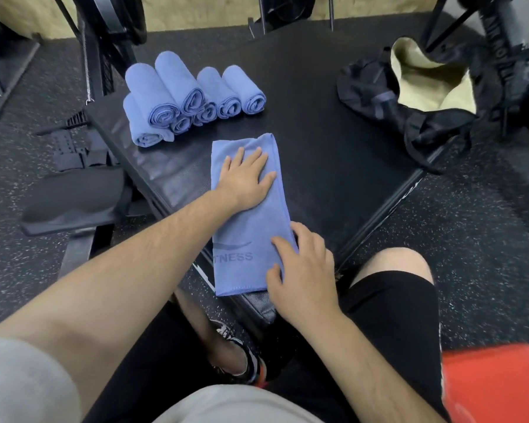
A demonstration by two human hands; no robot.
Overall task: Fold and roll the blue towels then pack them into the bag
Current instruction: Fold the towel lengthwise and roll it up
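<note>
Head view: a folded blue towel [248, 227] lies as a long strip on the black table [333, 148], running from near to far. The left hand [245, 178] presses flat on its far half, grip apart, fingers straight and spread. The right hand [303, 270] rests on its near right edge, grip also apart, fingers lightly bent. Blue rolls [177, 99] are stacked at the table's far left. The black bag [409, 117] sits open at the far right, pale lining showing.
</note>
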